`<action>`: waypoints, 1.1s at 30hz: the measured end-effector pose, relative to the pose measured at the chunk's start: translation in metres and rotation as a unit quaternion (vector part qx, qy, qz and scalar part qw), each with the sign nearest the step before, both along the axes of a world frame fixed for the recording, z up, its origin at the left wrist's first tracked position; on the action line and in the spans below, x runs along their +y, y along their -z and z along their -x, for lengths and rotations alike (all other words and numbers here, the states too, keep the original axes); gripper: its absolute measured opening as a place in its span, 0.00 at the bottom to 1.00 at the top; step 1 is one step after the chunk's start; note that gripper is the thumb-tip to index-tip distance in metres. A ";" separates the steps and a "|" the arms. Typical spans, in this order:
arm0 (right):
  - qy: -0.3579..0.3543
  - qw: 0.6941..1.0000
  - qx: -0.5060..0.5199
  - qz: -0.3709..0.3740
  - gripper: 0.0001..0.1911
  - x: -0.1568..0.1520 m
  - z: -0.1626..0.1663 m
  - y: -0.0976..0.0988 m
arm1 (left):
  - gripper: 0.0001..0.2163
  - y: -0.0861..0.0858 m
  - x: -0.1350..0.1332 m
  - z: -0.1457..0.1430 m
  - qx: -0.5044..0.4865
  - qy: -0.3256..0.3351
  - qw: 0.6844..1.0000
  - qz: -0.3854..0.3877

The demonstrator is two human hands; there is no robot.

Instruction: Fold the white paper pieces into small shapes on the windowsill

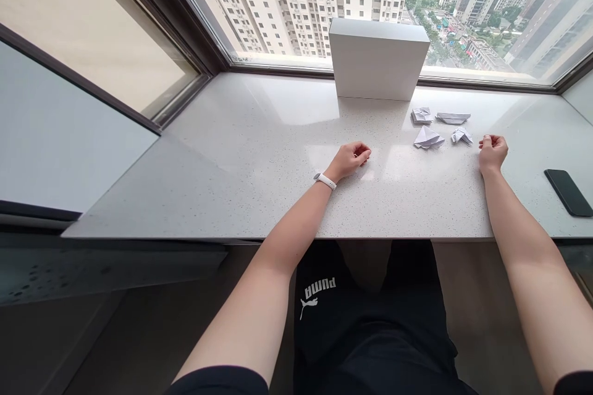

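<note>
My left hand rests on the pale speckled counter with its fingers curled in and nothing visible inside them; a white band sits on that wrist. My right hand also lies on the counter, loosely closed, holding nothing that I can see. Between and just beyond the hands lie several small folded white paper figures, the nearest one a short way left of my right hand. Neither hand touches the paper.
A white rectangular box stands upright at the back against the window. A dark phone lies flat at the counter's right edge. High-rise buildings show through the glass. My lap in dark shorts is below the counter's front edge.
</note>
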State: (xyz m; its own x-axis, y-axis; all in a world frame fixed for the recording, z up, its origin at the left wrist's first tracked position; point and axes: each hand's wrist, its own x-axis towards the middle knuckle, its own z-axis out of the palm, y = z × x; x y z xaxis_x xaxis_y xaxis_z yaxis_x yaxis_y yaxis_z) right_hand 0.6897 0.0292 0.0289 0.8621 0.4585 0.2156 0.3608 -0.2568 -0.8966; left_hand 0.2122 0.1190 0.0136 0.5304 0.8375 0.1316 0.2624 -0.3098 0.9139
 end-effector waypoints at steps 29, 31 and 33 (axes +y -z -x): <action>-0.485 0.830 -0.217 0.167 0.39 0.109 0.143 0.028 | 0.25 0.014 0.010 -0.001 0.041 -0.102 0.983 -0.149; -0.512 0.821 -0.212 0.138 0.36 0.093 0.169 0.032 | 0.39 0.017 0.014 -0.001 0.093 -0.087 0.979 -0.158; -0.549 0.804 -0.201 0.105 0.34 0.080 0.181 0.029 | 0.50 0.021 0.017 -0.001 0.135 -0.045 0.977 -0.158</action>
